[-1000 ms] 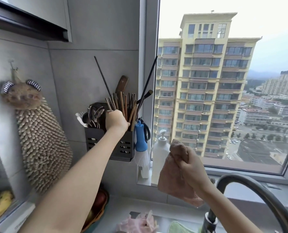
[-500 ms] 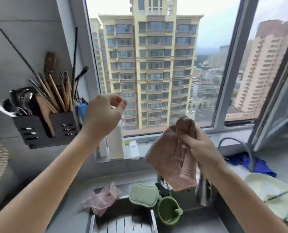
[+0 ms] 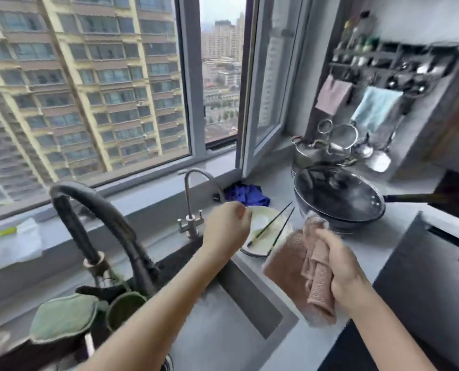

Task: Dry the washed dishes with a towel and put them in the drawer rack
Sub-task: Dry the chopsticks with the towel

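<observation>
From my remote seat, the right hand (image 3: 342, 266) sits at about 4 o'clock in the view, its fingers clenched around a bunched pink towel (image 3: 284, 261) that hangs down over the edge of the grey worktop (image 3: 362, 236). The left hand (image 3: 227, 228) is near the centre, reaching across the sink (image 3: 236, 285). Its fingers are loosely curled and I can see nothing in them. I cannot tell whether it touches the white plate (image 3: 262, 242) just at its 3 o'clock. That plate rests on the worktop beside the sink's right rim. A pair of dark chopsticks (image 3: 270, 224) lies across it, tips pointing towards 7 o'clock. The towel's upper fold overlaps the plate's right edge from where I look. A black wok (image 3: 335, 199) stands at 2 o'clock of the plate, handle pointing to 3 o'clock. A crumpled blue cloth (image 3: 245, 194) lies at the plate's 12 o'clock under the window. A slim steel tap (image 3: 187, 199) rises at 10 o'clock of the left hand, and a large black faucet (image 3: 72, 223) arches over the sink at 9 o'clock.
</observation>
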`<state>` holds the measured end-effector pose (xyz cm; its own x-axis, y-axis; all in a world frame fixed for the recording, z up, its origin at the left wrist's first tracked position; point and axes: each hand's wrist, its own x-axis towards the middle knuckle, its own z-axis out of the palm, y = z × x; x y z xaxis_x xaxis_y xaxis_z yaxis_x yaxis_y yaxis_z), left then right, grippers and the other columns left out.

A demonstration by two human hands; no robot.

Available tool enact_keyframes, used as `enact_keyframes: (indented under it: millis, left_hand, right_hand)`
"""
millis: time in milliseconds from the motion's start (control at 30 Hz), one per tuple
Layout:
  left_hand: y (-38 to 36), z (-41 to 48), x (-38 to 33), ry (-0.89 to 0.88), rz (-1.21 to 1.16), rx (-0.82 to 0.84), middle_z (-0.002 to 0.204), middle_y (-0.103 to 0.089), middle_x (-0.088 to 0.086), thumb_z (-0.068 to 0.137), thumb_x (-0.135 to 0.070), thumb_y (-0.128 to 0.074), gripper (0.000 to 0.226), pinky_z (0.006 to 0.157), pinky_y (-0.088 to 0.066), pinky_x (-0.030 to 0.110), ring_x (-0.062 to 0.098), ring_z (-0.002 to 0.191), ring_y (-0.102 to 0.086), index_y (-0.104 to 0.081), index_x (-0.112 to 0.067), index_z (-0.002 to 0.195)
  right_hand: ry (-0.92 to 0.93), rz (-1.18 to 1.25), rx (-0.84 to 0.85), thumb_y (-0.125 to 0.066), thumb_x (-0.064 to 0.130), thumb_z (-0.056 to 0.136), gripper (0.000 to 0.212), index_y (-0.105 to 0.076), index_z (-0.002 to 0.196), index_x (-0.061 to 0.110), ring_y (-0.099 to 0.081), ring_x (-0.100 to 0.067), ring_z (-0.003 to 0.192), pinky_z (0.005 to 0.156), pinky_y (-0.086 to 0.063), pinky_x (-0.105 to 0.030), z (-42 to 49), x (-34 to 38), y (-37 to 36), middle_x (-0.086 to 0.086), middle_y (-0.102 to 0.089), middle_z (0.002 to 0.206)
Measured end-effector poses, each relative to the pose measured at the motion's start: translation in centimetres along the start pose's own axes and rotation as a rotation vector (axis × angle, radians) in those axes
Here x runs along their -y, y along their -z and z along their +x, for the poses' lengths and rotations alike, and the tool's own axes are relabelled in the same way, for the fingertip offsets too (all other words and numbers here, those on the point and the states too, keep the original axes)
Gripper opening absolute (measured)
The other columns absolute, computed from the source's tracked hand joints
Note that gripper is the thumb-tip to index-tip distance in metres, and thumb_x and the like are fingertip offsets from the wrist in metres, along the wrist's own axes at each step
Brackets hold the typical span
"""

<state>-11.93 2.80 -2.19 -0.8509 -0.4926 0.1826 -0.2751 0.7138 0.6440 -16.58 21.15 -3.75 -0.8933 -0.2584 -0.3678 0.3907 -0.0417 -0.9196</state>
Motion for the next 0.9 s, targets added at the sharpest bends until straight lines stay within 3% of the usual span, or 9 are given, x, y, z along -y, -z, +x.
enact_keyframes:
  millis: [133, 267, 400, 500, 600, 700, 767, 833, 900]
  left_hand:
    - [-10.1, 3.9, 1.7, 0.110, 0.122, 0.233, 0.098, -0.068, 0.016, 0.091, -0.023, -0.050, 0.028, 0.078, -0.045, 0.034, 0.033, 0.097, -0.060, -0.067, 0.000, 0.094]
    - [-16.1, 6.9, 3.4, 0.127, 0.289, 0.368, 0.100, -0.066, 0.015, 0.089, -0.032, -0.053, 0.031, 0.071, -0.040, 0.032, 0.032, 0.096, -0.059, -0.063, -0.003, 0.096]
    - [-19.6, 9.2, 3.9, 0.100, 0.474, 0.301, 0.094, -0.067, 0.009, 0.083, -0.039, -0.055, 0.030, 0.064, -0.035, 0.030, 0.028, 0.091, -0.059, -0.062, -0.011, 0.091]
    - [-21.3, 10.5, 3.6, 0.077, 0.587, 0.305, 0.092, -0.068, 0.009, 0.089, -0.046, -0.049, 0.039, 0.067, -0.032, 0.029, 0.027, 0.094, -0.055, -0.064, -0.010, 0.088]
    - [-22.1, 11.2, 3.3, 0.083, 0.589, 0.315, 0.088, -0.068, 0.008, 0.090, -0.053, -0.046, 0.045, 0.066, -0.032, 0.029, 0.026, 0.096, -0.054, -0.061, -0.013, 0.077]
    - [-22.3, 11.4, 3.1, 0.101, 0.579, 0.348, 0.075, -0.061, 0.006, 0.088, -0.044, -0.050, 0.042, 0.062, -0.029, 0.029, 0.027, 0.088, -0.055, -0.042, -0.013, 0.059]
    - [-22.7, 11.4, 3.5, 0.118, 0.527, 0.371, 0.062, -0.051, 0.002, 0.081, -0.033, -0.052, 0.030, 0.054, -0.028, 0.028, 0.028, 0.077, -0.054, -0.044, -0.013, 0.061]
    - [-22.9, 11.2, 3.9, 0.135, 0.455, 0.363, 0.054, -0.044, 0.001, 0.075, -0.039, -0.054, 0.024, 0.049, -0.027, 0.029, 0.025, 0.063, -0.049, -0.058, -0.016, 0.072]
    - [-22.9, 11.2, 4.2, 0.179, 0.455, 0.371, 0.053, -0.039, 0.001, 0.079, -0.028, -0.054, 0.023, 0.044, -0.022, 0.029, 0.020, 0.055, -0.041, -0.049, -0.013, 0.062]
  right_hand:
    - [0.002, 0.039, -0.116, -0.045, 0.029, 0.095, 0.020, -0.050, 0.097, 0.009, -0.045, -0.022, 0.038, 0.042, -0.040, -0.027, 3.6, 1.3, 4.1, -0.011, -0.044, 0.058]
    - [0.012, 0.012, -0.104, -0.044, 0.024, 0.097, 0.015, -0.050, 0.097, 0.010, -0.047, -0.020, 0.037, 0.037, -0.042, -0.023, 7.6, 2.3, 5.8, -0.012, -0.047, 0.064]
    - [-0.024, -0.007, -0.070, -0.045, 0.025, 0.096, 0.013, -0.051, 0.094, 0.013, -0.049, -0.022, 0.049, 0.044, -0.043, -0.025, 11.1, 3.3, 6.5, -0.010, -0.050, 0.067]
    - [-0.034, -0.015, -0.039, -0.047, 0.028, 0.095, 0.022, -0.056, 0.109, 0.014, -0.054, -0.024, 0.069, 0.056, -0.041, -0.029, 13.2, 3.6, 7.1, -0.007, -0.059, 0.086]
    - [-0.038, -0.002, -0.013, -0.048, 0.029, 0.094, 0.027, -0.057, 0.115, 0.015, -0.055, -0.024, 0.078, 0.058, -0.040, -0.029, 14.7, 3.6, 7.4, -0.007, -0.060, 0.097]
    - [-0.038, 0.006, -0.001, -0.051, 0.031, 0.091, 0.028, -0.057, 0.115, 0.017, -0.057, -0.029, 0.092, 0.067, -0.046, -0.033, 15.6, 3.5, 7.4, -0.010, -0.061, 0.109]
    - [-0.030, 0.010, -0.010, -0.055, 0.034, 0.084, 0.041, -0.056, 0.121, 0.015, -0.057, -0.033, 0.108, 0.083, -0.047, -0.042, 15.9, 3.3, 7.5, -0.012, -0.061, 0.121]
    - [-0.026, 0.020, -0.012, -0.054, 0.033, 0.085, 0.045, -0.054, 0.125, 0.013, -0.056, -0.031, 0.107, 0.078, -0.046, -0.039, 15.9, 3.3, 7.6, -0.012, -0.060, 0.121]
    - [-0.030, 0.036, -0.012, -0.053, 0.032, 0.088, 0.042, -0.054, 0.125, 0.012, -0.055, -0.030, 0.103, 0.073, -0.044, -0.036, 15.8, 3.1, 7.8, -0.011, -0.060, 0.116]
